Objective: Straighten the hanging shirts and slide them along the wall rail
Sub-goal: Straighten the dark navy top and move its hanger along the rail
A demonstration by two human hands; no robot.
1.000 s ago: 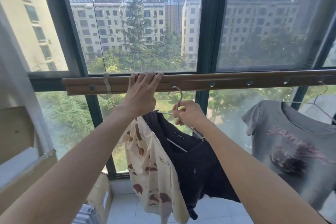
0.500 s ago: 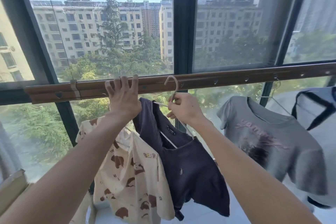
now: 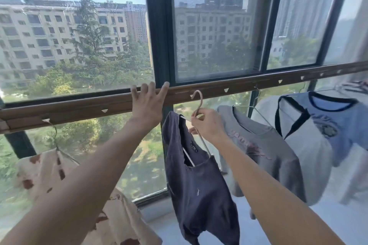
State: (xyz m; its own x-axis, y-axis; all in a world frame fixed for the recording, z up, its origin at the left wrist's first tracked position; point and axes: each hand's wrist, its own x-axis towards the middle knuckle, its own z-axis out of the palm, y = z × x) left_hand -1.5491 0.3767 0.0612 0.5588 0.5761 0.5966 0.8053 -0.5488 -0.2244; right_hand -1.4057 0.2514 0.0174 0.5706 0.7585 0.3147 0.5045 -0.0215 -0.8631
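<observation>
While sunlit glass and apartment blocks filled the background, a brown rail (image 3: 219, 88) ran level across the window (image 3: 111, 45), rising slightly to the right. Four shirts hung below it: a cream shirt (image 3: 45, 167) far left, a navy shirt (image 3: 199, 185) in the middle, then a grey shirt (image 3: 262, 149) and a blue shirt (image 3: 326, 121). The left hand (image 3: 147, 103) rested flat on the rail, fingers spread. Just right of it and below, the right hand (image 3: 207, 125) pinched the navy shirt's hanger (image 3: 197, 101), its hook tip just below a rail notch.
</observation>
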